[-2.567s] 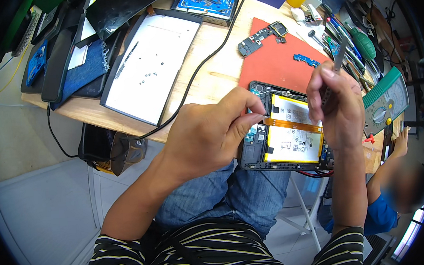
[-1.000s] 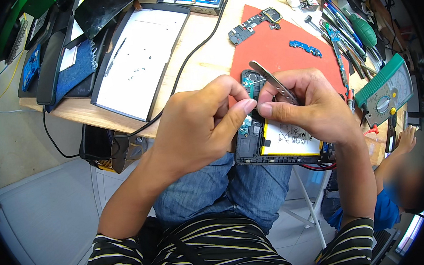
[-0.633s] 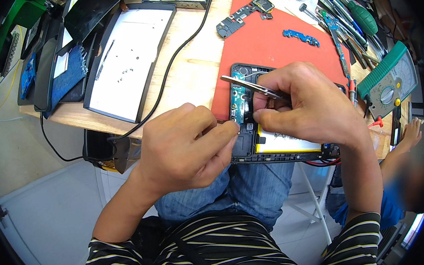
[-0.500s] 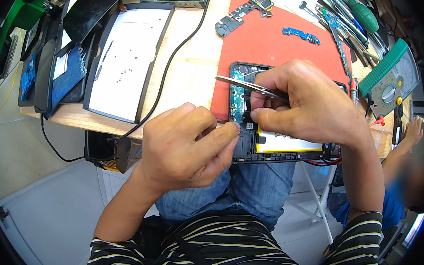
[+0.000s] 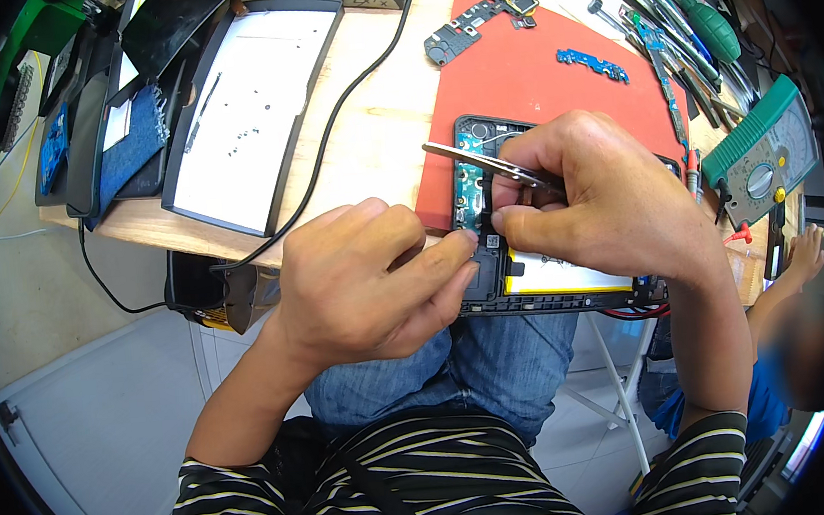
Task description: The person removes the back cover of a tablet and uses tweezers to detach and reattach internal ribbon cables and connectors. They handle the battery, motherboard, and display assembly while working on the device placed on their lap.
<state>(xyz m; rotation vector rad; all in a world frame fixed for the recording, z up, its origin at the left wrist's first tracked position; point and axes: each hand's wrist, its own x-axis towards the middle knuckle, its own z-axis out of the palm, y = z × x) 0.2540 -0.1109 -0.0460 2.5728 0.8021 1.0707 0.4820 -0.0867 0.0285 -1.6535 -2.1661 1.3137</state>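
An opened phone (image 5: pixel 488 282) lies at the table's near edge, its inside facing up. A green circuit board (image 5: pixel 471 195) runs along its left end, and a white battery (image 5: pixel 568 272) with a yellow border fills the middle. My right hand (image 5: pixel 611 198) is closed around metal tweezers (image 5: pixel 492 164), whose tips point left above the board. Its thumb and a finger also reach down to the board's right edge. My left hand (image 5: pixel 371 285) is closed, thumb and forefinger meeting at the board's lower end; what they pinch, if anything, is hidden.
The phone lies partly on a red mat (image 5: pixel 505 86) with a phone frame part (image 5: pixel 481 24) and a small blue board (image 5: pixel 592 65). A green multimeter (image 5: pixel 762 157) and several tools stand right. Left are a white-lined tray (image 5: pixel 255 105) and black cable (image 5: pixel 325 134). Another person's hand (image 5: pixel 806 251) shows far right.
The phone, mat and tools sit slightly further right in view. My left fingertips have shifted slightly right with the board; both hands keep nearly the same grip.
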